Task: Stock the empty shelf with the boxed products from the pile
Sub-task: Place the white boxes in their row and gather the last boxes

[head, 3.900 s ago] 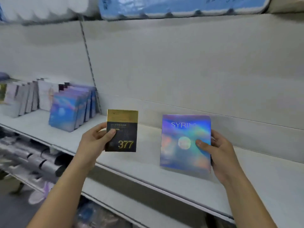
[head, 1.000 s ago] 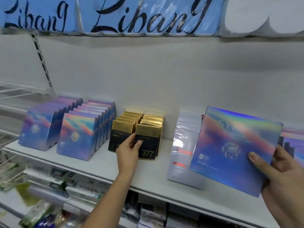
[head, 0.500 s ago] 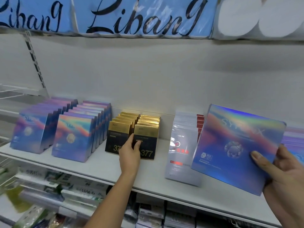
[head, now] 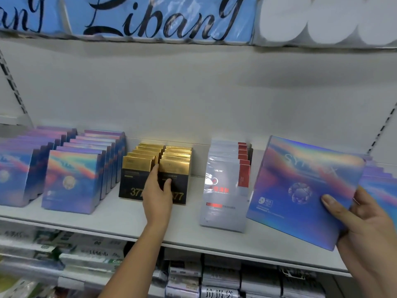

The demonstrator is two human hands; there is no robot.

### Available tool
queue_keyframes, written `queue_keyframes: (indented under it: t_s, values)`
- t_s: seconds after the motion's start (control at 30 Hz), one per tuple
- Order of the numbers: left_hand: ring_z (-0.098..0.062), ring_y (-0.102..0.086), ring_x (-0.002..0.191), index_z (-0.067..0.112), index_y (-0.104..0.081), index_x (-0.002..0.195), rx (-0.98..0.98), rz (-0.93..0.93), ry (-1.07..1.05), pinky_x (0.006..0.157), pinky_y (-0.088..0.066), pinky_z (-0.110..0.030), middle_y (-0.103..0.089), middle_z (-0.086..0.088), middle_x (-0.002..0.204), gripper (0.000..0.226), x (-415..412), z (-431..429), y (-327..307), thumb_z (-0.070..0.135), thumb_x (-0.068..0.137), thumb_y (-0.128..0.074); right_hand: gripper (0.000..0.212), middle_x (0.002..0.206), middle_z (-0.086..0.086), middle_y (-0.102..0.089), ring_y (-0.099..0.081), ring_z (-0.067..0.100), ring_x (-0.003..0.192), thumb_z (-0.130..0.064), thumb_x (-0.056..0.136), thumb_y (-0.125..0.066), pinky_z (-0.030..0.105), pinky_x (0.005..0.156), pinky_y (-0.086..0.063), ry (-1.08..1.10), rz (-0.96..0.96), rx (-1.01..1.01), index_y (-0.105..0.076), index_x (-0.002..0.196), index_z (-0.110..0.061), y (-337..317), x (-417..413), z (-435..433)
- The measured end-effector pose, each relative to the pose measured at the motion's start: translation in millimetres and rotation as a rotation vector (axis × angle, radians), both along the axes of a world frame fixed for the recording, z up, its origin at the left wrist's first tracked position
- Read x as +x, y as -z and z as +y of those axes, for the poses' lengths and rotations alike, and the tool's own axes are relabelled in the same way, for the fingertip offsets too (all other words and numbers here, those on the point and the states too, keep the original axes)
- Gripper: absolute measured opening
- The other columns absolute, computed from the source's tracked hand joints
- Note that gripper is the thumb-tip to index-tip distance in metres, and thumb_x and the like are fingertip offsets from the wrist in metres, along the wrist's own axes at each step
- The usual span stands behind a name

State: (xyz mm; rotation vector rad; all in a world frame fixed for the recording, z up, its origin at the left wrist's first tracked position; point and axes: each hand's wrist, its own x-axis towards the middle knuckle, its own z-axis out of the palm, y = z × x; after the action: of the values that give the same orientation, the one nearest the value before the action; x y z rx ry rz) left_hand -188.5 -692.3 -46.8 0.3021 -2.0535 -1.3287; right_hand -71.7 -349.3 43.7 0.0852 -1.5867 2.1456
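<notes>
Gold box (head: 175, 168) on shelf (head: 120, 224); holographic box (head: 300, 186).

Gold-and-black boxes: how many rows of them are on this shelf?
2. The left row and the right row stand side by side between the rainbow boxes and the silver pouches. The left hand pinches the right row's front box; boxes behind are mostly hidden.

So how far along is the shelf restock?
Done: holographic boxes stand in rows at the left of the shelf, with two rows of gold 377 boxes and silver packs beside them. In hand: the left hand pinches the front 377 box of the right row; the right hand holds a holographic box off the shelf. Left: placing that one. The pile is out of view.
</notes>
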Motion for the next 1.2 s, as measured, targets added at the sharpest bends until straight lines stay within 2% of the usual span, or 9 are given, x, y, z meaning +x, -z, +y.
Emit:
queue_keyframes:
  t_s: [0.07,0.17,0.37,0.5,0.7,0.87,0.97,1.13,1.2]
  values:
    - [-0.016,-0.046,0.14,0.023,-0.043,0.152,-0.027,0.043,0.011,0.107,-0.038,-0.029,-0.052,0.001,0.149,0.057,6,0,-8,0.02,0.099,-0.063,0.044,0.111,-0.003,-0.076,-0.073,0.011,0.095,0.009,0.09,-0.055,0.032,0.087,-0.059,0.023,-0.001,-0.008,-0.065,0.124,-0.017,-1,6,4]
    - [-0.014,-0.044,0.141,0.026,-0.044,0.151,0.002,0.092,0.082,0.111,-0.04,-0.035,-0.05,0.004,0.151,0.053,18,2,-19,0.025,0.101,-0.059,0.046,0.109,-0.002,-0.076,-0.072,0.011,0.094,0.009,0.09,-0.056,0.029,0.086,-0.059,0.078,-0.011,-0.016,-0.062,0.129,-0.014,2,16,15]
    - [-0.01,-0.046,0.138,0.033,-0.045,0.15,0.144,0.104,0.261,0.111,-0.041,-0.039,-0.051,0.009,0.15,0.048,53,28,-26,0.025,0.103,-0.055,0.038,0.106,-0.001,-0.078,-0.074,0.012,0.087,0.007,0.089,-0.06,0.027,0.072,-0.061,0.142,-0.078,-0.004,-0.066,0.117,-0.018,19,35,62]
    - [-0.01,-0.05,0.134,0.031,-0.049,0.147,0.153,0.117,0.249,0.109,-0.041,-0.034,-0.054,0.01,0.147,0.045,81,63,-30,0.023,0.104,-0.054,0.035,0.11,0.002,-0.077,-0.075,0.017,0.088,0.004,0.089,-0.063,0.033,0.073,-0.063,0.163,-0.122,-0.008,-0.067,0.115,-0.018,40,40,105]
    - [-0.006,-0.053,0.125,0.028,-0.057,0.14,0.179,0.202,0.145,0.102,-0.043,-0.031,-0.059,0.013,0.135,0.038,112,140,-35,0.018,0.103,-0.054,0.036,0.114,0.004,-0.076,-0.073,0.026,0.101,0.003,0.089,-0.066,0.044,0.087,-0.06,0.103,-0.161,0.049,-0.067,0.118,-0.019,67,30,175]
    - [-0.008,-0.056,0.129,0.031,-0.061,0.136,0.19,0.2,0.171,0.107,-0.042,-0.034,-0.062,0.011,0.138,0.038,124,214,-20,0.013,0.103,-0.053,0.032,0.104,0.002,-0.079,-0.076,0.019,0.088,0.006,0.089,-0.066,0.032,0.071,-0.063,0.031,-0.189,0.08,-0.067,0.112,-0.016,64,13,235]
    - [-0.01,-0.056,0.129,0.031,-0.061,0.136,0.17,0.128,0.236,0.109,-0.043,-0.036,-0.062,0.011,0.138,0.039,132,246,-7,0.012,0.102,-0.054,0.032,0.105,0.005,-0.078,-0.076,0.022,0.088,0.006,0.088,-0.066,0.035,0.074,-0.063,-0.001,-0.191,0.09,-0.067,0.114,-0.012,68,-2,259]
    - [-0.011,-0.054,0.13,0.037,-0.059,0.134,0.125,0.1,0.288,0.111,-0.042,-0.039,-0.061,0.012,0.138,0.043,134,270,-11,0.009,0.102,-0.054,0.034,0.112,0.012,-0.076,-0.071,0.037,0.105,0.001,0.084,-0.073,0.052,0.091,-0.057,-0.004,-0.177,0.123,-0.069,0.115,-0.013,85,-28,268]
    - [-0.012,-0.054,0.13,0.039,-0.059,0.133,0.117,0.107,0.292,0.11,-0.042,-0.037,-0.061,0.012,0.138,0.044,134,276,-15,0.009,0.102,-0.053,0.032,0.111,0.011,-0.076,-0.07,0.037,0.106,0.003,0.088,-0.07,0.05,0.09,-0.057,0.034,-0.18,0.139,-0.069,0.115,-0.016,92,-36,266]
